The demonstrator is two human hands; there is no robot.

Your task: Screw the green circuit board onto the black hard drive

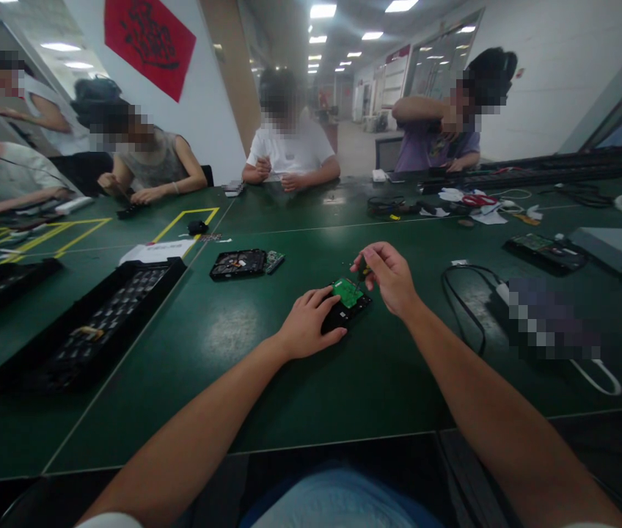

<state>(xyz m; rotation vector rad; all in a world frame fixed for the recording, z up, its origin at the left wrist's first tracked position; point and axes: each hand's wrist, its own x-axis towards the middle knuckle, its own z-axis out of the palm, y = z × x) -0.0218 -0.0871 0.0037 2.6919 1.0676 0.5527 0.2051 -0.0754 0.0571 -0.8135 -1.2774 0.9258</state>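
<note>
A small black hard drive (350, 306) with a green circuit board on top lies on the dark green table (223, 345) in front of me. My left hand (309, 323) rests on its near left end, fingers curled over it, holding it down. My right hand (389, 277) hovers just above the drive's far right corner, fingers pinched round a small screwdriver (362, 273) whose tip points down at the green board.
A second black drive (242, 263) lies farther back left. Long black trays (91, 330) sit at the left. Black cables (468, 293) and a white power strip lie at the right. Several other people sit along the far side of the table.
</note>
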